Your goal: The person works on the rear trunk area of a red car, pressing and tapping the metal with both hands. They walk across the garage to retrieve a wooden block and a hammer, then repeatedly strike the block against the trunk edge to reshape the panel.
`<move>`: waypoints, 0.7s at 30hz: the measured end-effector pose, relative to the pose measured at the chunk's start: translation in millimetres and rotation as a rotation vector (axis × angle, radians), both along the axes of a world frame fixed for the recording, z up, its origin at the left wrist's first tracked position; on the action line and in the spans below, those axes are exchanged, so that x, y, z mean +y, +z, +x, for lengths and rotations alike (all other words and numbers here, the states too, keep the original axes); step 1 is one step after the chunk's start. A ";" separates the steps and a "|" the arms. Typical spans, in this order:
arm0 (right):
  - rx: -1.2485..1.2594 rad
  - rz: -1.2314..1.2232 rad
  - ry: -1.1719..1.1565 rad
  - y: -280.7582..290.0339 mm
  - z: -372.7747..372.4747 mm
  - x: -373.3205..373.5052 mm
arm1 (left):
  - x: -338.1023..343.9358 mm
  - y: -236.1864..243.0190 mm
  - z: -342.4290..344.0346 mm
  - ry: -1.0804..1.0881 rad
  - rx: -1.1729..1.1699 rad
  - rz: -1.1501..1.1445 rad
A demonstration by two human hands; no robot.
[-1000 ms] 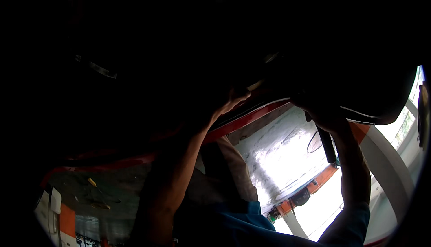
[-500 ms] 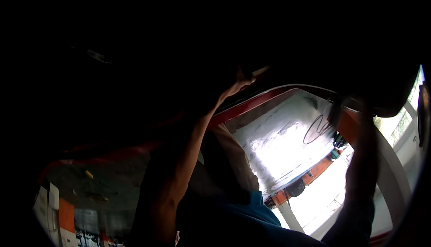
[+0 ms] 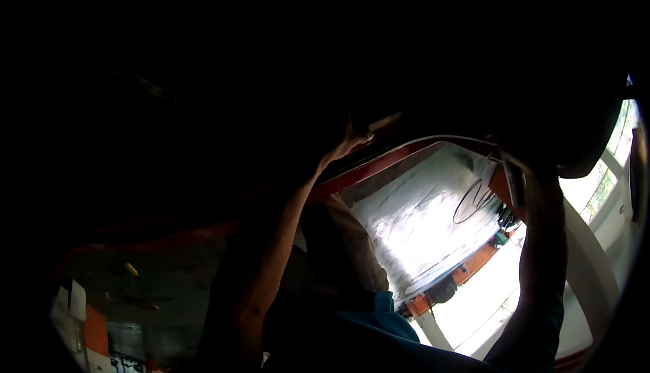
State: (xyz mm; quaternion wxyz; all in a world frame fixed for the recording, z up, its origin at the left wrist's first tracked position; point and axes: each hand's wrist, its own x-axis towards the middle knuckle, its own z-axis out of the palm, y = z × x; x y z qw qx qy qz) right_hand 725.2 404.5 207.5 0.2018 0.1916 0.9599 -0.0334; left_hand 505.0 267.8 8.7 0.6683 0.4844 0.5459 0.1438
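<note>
My left arm reaches up into the dark, and my left hand [image 3: 349, 144] is bent at its top, a digit pointing up and a fingertip toward the right. That fingertip meets the end of a narrow tan strip [image 3: 385, 121]; the hand looks closed, but shadow hides what is in it. Just below runs the curved red edge [image 3: 376, 165] of a large dark panel or body part. On the right, my raised right hand [image 3: 520, 161] is at the far end of that edge, beside a dark flat piece [image 3: 513, 182]. Its fingers are lost in shadow.
Beyond the red edge lies a bright, glossy grey floor [image 3: 413, 203] with a looped cable [image 3: 472, 203]. An orange-and-dark band [image 3: 477, 264] crosses behind it. At lower left, a small yellow object [image 3: 131, 268] lies on the dark floor. A pale pillar [image 3: 592, 258] stands right.
My left hand and the tan strip have shifted down and slightly left. My right hand has also moved, showing the dark flat piece more clearly. The whole view has tilted a little.
</note>
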 end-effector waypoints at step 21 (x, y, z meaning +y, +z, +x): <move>-0.050 -0.755 -1.268 -29.8 -50.6 -88.2 | -33.7 -2.5 -84.0 0.014 0.191 0.183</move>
